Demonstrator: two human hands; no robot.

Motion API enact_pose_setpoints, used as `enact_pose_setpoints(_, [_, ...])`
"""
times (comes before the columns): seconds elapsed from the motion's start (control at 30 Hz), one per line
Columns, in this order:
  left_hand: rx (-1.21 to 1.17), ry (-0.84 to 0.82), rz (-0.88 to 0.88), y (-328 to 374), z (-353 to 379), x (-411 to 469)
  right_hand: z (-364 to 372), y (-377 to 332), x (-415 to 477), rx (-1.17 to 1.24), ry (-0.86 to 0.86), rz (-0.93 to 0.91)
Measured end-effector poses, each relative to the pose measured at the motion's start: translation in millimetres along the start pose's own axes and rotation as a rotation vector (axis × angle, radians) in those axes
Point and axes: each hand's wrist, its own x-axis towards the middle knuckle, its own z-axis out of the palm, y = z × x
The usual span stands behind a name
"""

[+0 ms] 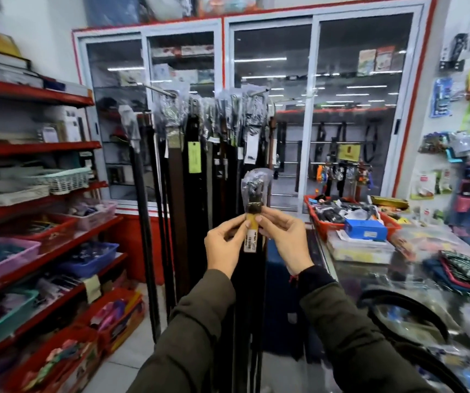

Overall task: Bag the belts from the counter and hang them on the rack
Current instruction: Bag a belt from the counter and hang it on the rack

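Note:
I hold a black belt [252, 279] upright in front of me. Its buckle end is wrapped in a small clear plastic bag [255, 184], and a yellow and white price tag [251, 236] hangs below the buckle. My left hand [224, 245] pinches the belt at the tag from the left. My right hand [286, 236] pinches it from the right at the same height. Behind it stands the rack [171, 93], with several bagged belts [197, 154] hanging from its metal pegs. A black belt [409, 313] lies curled on the glass counter [375, 279] at the right.
Red shelves [38, 148] with baskets of small goods run along the left. Glass-door cabinets [313, 109] stand behind the rack. A red tray [324, 222] of items, a blue box [365, 229] and folded cloth [466, 270] crowd the counter. Packaged goods hang on the right wall [469, 171].

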Motion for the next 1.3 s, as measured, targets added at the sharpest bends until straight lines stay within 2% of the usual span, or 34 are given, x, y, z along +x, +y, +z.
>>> enact_pose_setpoints(0.13, [-0.042, 0.011, 0.012, 20.6, -30.8, 26.4, 41.0, -12.2, 14.5, 0.047, -0.052, -0.020])
enact_pose_setpoints(0.37, [-0.181, 0.126, 0.037, 80.7, -68.6, 67.3, 110.6, -47.2, 56.6, 0.041, -0.113, -0.132])
enact_pose_setpoints(0.57, [-0.128, 0.164, 0.170, 131.2, -99.4, 105.0, 165.3, -83.3, 85.8, 0.055, -0.142, -0.210])
enact_pose_setpoints(0.8, [-0.119, 0.230, 0.217, 163.1, -128.6, 124.1, 211.4, -106.7, 99.2, 0.064, -0.196, -0.220])
enact_pose_setpoints(1.3, [-0.177, 0.154, 0.062, 155.4, -143.6, 136.4, 226.3, -96.0, 107.9, -0.040, -0.085, -0.102])
